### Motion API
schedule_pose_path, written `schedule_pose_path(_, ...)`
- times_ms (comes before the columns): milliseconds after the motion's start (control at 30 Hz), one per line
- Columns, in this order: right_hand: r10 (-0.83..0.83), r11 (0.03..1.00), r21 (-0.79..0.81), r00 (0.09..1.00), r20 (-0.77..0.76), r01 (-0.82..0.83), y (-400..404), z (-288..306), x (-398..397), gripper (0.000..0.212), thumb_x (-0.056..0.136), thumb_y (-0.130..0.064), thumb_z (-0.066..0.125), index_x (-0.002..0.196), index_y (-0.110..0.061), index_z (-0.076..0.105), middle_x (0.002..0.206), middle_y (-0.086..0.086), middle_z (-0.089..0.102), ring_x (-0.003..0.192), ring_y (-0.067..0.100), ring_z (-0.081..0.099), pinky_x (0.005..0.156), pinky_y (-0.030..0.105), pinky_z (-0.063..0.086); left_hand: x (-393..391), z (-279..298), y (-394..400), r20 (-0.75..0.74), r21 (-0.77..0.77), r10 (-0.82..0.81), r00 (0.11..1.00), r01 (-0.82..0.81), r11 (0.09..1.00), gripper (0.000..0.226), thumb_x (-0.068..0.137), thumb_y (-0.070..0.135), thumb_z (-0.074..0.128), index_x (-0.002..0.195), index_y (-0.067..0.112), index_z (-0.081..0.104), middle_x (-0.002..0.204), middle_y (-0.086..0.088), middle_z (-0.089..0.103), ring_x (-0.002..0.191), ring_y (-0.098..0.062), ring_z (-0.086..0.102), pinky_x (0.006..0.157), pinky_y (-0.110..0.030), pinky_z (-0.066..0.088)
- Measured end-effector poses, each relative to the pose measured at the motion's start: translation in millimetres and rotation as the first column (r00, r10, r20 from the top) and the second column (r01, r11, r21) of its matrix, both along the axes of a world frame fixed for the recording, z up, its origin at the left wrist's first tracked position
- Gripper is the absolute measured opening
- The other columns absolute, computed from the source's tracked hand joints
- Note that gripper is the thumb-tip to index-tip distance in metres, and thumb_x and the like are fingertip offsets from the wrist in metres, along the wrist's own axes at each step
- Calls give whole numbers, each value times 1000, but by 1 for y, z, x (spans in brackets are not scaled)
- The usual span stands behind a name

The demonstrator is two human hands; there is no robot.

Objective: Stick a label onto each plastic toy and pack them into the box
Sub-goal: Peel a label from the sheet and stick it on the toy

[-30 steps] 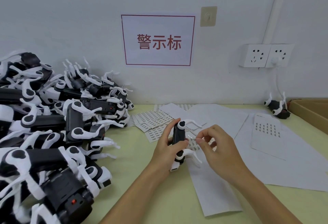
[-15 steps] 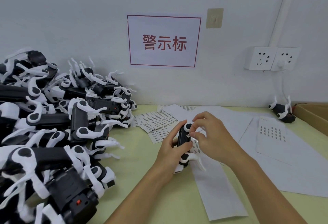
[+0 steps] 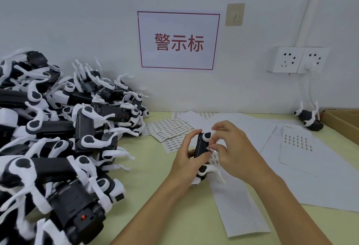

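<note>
— Near the middle of the counter (image 3: 155, 182), toy (image 3: 200, 145) held upright, just clear of the surface, between both hands. Black body, white limbs.

— Left hand (image 3: 186, 159)?

— Coming up from the near edge, forearm slanting in from below. Wrapped round the toy's left side, thumb across the front, fingers curled behind. Gripping firmly.

— And the right hand (image 3: 231, 151)?

— Just right of the toy, touching it. Forearm reaching in from the near right corner. Thumb and forefinger pinched on a small white label (image 3: 208, 148), pressed against the toy's right flank. Other fingers curled loosely above.

— Beneath them?

— Long strip of backing paper (image 3: 237, 206) running toward the near edge, with white paper sheets (image 3: 291, 157) spread to the right.

— Labels elsewhere?

— Label sheets (image 3: 171, 128) fanned out just beyond the hands, toward the far edge. Print too small to read.

— Left side?

— Heaped pile of toys (image 3: 58, 138) filling the left edge, same black and white.

— Right side?

— Single toy (image 3: 308, 118) lying at the far right corner, just beside the cardboard box (image 3: 342, 120); whether touching it, cannot tell. Box only partly in frame; contents not visible.
</note>
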State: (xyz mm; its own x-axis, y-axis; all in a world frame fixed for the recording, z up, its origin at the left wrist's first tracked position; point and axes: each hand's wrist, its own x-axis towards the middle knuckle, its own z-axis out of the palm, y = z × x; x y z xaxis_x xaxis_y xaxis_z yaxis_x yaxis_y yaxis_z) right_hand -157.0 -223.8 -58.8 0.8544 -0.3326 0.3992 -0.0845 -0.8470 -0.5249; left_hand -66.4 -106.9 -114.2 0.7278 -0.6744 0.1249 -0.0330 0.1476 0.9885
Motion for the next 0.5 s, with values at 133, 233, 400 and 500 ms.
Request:
schedule_pose_path(133, -13, 999, -38, 1000, -12, 13, 3, 2, -1, 14, 91, -7, 63, 84, -18, 68, 124, -12, 49, 111, 9, 56, 91, 29, 48, 0, -1, -1, -3, 4, -5, 1000, 5, 1000, 61, 71, 24, 71, 122, 56, 56, 88, -3, 73, 79, -13, 68, 71, -23, 52)
schedule_pose_path(233, -43, 996, -85, 999, -33, 40, 4, 2, -2, 11, 91, -9, 62, 90, -16, 71, 128, -10, 50, 111, 18, 57, 93, 32, 47, 0, -1, 0, -4, 2, 4, 1000, -4, 1000, 61, 71, 24, 71, 121, 55, 57, 90, -6, 73, 79, -14, 69, 71, -24, 53)
schedule_pose_path(400, -78, 985, -157, 996, -36, 71, 6, 2, -3, 15, 94, -13, 60, 96, -16, 74, 129, -7, 52, 109, 19, 58, 95, 35, 44, -2, 1, 0, -5, 10, 15, 1000, -15, 1000, 61, 71, 24, 71, 120, 56, 57, 98, -13, 73, 81, -18, 70, 76, -30, 53)
schedule_pose_path(500, -81, 982, -174, 997, -22, 76, 7, 1, -3, 16, 94, -12, 59, 96, -16, 74, 127, -6, 53, 102, 20, 59, 92, 35, 44, -2, 2, 0, -2, 12, 20, 1000, -20, 1000, 60, 70, 24, 71, 119, 56, 58, 101, -16, 73, 81, -18, 70, 76, -30, 53)
